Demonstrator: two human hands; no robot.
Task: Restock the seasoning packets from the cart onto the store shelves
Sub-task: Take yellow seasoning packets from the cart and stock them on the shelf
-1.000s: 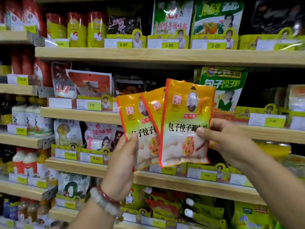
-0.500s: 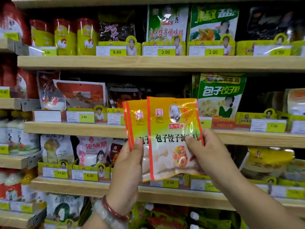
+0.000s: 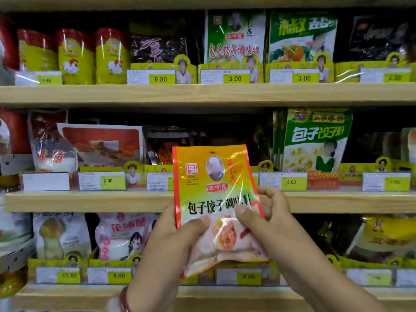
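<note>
Left hand (image 3: 173, 242): we see it gripping the lower left edge of the packet, thumb curled over the front, a red and pale bead bracelet (image 3: 122, 299) at the wrist.
Packet: the glossy orange-yellow seasoning packet with a red border (image 3: 213, 192) stands upright between our two hands, in front of the middle wooden shelf (image 3: 90, 200); whether more packets sit behind it we cannot tell.
Right hand (image 3: 273, 224): it pinches the packet's lower right part, thumb on the front, fingers curled round the right edge.
Top wooden shelf (image 3: 202, 94): from the left we see red-and-yellow canisters with a rooster (image 3: 75, 57), a dark packet (image 3: 158, 47), a green-and-white packet with red characters (image 3: 234, 37), then a green packet (image 3: 301, 34).
Middle shelf: left, a clear bag with red characters (image 3: 53, 147) and a tilted red-orange pouch (image 3: 101, 143); right of the held packet, a green-and-white dumpling seasoning bag (image 3: 315, 140).
Lower shelf (image 3: 67, 291): a mushroom-printed bag (image 3: 60, 235), then a pink-lettered white bag (image 3: 123, 235).
Price tags: yellow labels (image 3: 235, 78) line each shelf front.
</note>
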